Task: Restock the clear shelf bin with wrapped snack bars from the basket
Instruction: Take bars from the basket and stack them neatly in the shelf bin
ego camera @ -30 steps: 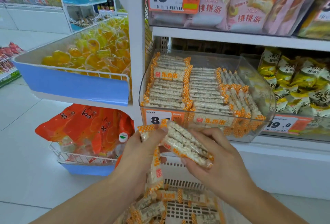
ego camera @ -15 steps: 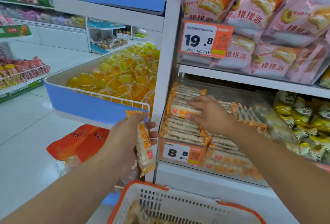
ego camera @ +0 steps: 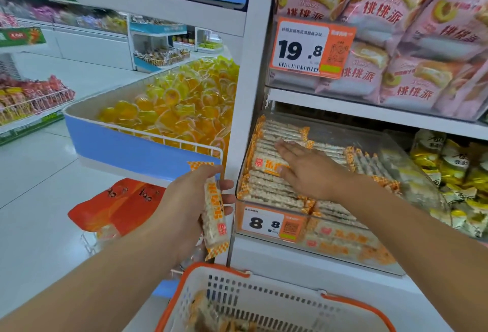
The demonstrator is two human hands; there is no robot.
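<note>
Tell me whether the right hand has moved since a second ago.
Yes. The right hand went from in front of the clear bin's front wall up into it, now flat on the stacked bars.

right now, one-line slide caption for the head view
Right hand flattens bars in the clear bin; left hand holds another bar.

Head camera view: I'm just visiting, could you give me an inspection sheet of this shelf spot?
Surface: white shelf; clear shelf bin with an 8.8 price tag.
Job's things: snack bars stacked in rows in the bin; basket below, some bars inside.
Clutter: nothing seen.
Grippers: left hand grips one wrapped bar; right hand lies flat, open, on the stack.
Cables: nothing seen.
Surroundings: pink cake bags above, yellow jelly cups left, yellow packets right.
</note>
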